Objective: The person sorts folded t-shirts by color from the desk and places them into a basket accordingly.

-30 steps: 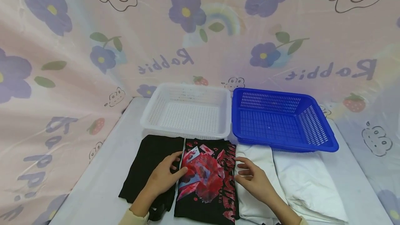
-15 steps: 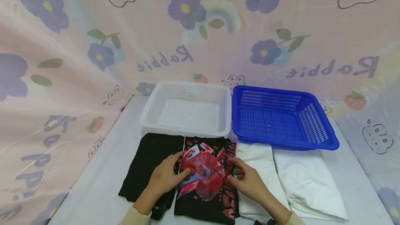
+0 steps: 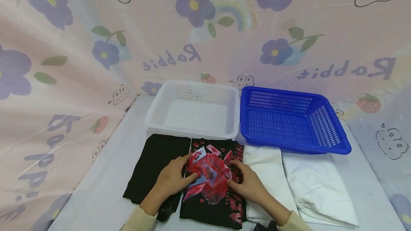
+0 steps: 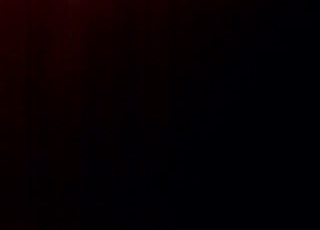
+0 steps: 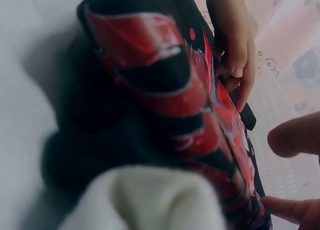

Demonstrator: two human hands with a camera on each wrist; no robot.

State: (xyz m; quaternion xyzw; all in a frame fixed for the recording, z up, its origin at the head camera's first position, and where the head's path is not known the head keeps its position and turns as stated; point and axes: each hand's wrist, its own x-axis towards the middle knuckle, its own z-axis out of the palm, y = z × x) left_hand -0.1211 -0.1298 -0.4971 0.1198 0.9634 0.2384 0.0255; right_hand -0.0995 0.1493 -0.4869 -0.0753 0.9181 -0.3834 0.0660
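While both hands (image 3: pixel 174 175) (image 3: pixel 252 184) touch printed black cloth (image 3: pixel 212 190), fingers (image 5: pixel 287 207) parted, gripping nothing, baskets (image 3: pixel 191 132) (image 3: pixel 297 147) behind, white cloths (image 3: pixel 264 163) (image 3: pixel 321 191) beside

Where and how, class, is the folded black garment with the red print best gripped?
Probably by both long side edges, the left hand from the left, the right hand from the right, fingers beneath, thumbs on top: the folded black garment lies flat, with a long edge beside each hand.

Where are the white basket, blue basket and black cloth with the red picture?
White basket (image 3: pixel 196 114): head view, on its floor.
Blue basket (image 3: pixel 278 124): head view, on its floor.
Black cloth with the red picture (image 3: pixel 213 188): head view, on the picture.
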